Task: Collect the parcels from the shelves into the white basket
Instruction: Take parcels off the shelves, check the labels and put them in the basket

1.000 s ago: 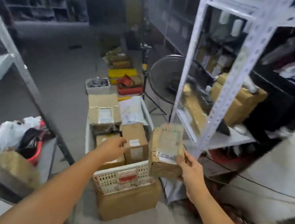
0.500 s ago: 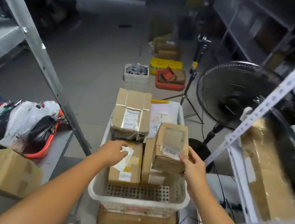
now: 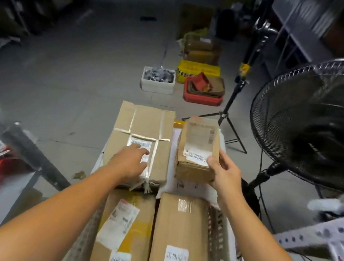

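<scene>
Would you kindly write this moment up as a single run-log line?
right hand: holds small parcel over white basket | left hand: rests on large taped parcel | near end: yellow-taped parcel, plain parcel

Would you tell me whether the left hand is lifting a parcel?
No, the left hand rests on the large parcel; the right hand grips the small parcel.

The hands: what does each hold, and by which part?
Right hand grips the small parcel by its near right edge; left hand only rests on the large parcel, holding nothing.
</scene>
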Demonstrator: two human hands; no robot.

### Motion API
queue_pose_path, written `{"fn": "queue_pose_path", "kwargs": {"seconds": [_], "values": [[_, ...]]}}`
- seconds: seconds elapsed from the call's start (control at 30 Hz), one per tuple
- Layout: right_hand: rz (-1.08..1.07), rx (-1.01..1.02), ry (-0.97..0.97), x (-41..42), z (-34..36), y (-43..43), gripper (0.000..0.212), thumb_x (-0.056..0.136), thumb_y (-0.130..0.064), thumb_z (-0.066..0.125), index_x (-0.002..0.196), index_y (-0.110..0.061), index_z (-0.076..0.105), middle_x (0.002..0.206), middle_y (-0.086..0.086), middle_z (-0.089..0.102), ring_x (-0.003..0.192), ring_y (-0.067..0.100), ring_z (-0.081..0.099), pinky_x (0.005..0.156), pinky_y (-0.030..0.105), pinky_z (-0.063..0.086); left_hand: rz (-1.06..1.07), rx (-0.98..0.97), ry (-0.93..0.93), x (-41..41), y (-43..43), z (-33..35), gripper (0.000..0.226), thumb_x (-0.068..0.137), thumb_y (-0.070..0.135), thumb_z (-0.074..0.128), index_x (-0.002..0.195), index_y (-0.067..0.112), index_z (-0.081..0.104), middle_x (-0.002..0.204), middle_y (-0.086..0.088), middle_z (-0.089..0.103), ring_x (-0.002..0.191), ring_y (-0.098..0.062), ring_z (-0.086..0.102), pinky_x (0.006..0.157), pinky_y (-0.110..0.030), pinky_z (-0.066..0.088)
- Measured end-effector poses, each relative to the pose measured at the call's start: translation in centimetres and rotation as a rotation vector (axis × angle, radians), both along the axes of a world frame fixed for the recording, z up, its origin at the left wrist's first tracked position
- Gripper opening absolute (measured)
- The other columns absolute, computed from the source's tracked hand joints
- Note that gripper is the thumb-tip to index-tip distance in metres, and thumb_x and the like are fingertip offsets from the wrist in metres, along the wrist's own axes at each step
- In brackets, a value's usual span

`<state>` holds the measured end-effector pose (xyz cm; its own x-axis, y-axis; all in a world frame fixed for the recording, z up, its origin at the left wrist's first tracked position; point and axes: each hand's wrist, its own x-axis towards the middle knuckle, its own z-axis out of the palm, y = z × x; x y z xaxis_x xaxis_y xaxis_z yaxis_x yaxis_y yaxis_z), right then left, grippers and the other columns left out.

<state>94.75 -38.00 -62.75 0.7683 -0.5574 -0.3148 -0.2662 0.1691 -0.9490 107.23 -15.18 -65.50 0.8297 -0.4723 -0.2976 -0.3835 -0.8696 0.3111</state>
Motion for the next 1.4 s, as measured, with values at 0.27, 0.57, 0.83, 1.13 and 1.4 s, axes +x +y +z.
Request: {"fn": "queue_pose_path", "kwargs": {"seconds": [0.27,0.57,0.83,1.13,1.4], "values": [[0.035,-0.056,-0.074,6.1,-4.5,-1.6,0.039,0.090,-0.016,0.065,0.113,-0.048,0.063,0.105,-0.024,0.070,0.097,-0.003,0.066,0.088,0.028,0.053,-0.030,0.046,-0.160,4.1,-1.9,-6.1,0.052,0.093,0.038,0.044,0.143,0.034,0.033,0.159,-0.004,0.012,0.146,-0.025,0.008,0.116,-0.050,0.015],[0.191,-0.071,-0.016,7.2,-5.6,-0.9,0.051,0.092,-0.027,0.063,0.139,-0.038,0.046,0.127,-0.014,0.061,0.120,0.009,0.055,0.106,0.041,0.044,-0.047,0.025,-0.174,4.3,-1.4,-6.2,0.052,0.095,0.042,0.040,0.145,0.035,0.029,0.159,-0.001,0.012,0.147,-0.022,0.007,0.118,-0.048,0.010],[0.162,-0.114,0.166,6.7,-3.4,-1.3,0.050,0.092,-0.026,0.063,0.140,-0.025,0.048,0.133,-0.001,0.057,0.121,0.017,0.055,0.104,0.042,0.045,-0.098,0.095,-0.055,4.3,-0.2,-4.0,0.049,0.094,0.040,0.046,0.142,0.030,0.038,0.156,-0.002,0.024,0.142,-0.023,0.021,0.114,-0.042,0.027],[0.231,-0.520,0.499,-0.5,8.3,-0.2,0.044,0.095,-0.028,0.056,0.136,-0.012,0.052,0.125,0.010,0.062,0.109,0.024,0.057,0.085,0.028,0.040,-0.168,0.132,0.135,1.6,2.2,6.2,0.046,0.096,0.037,0.047,0.140,0.026,0.041,0.143,-0.003,0.048,0.125,-0.024,0.049,0.097,-0.036,0.044],[0.159,-0.613,0.598,-12.4,20.7,3.7,0.048,0.095,-0.034,0.056,0.138,-0.014,0.049,0.134,0.011,0.058,0.123,0.028,0.053,0.101,0.037,0.043,-0.309,0.038,0.053,-5.2,2.2,21.0,0.045,0.095,0.034,0.048,0.139,0.025,0.044,0.137,-0.006,0.054,0.124,-0.024,0.051,0.097,-0.035,0.044]]}}
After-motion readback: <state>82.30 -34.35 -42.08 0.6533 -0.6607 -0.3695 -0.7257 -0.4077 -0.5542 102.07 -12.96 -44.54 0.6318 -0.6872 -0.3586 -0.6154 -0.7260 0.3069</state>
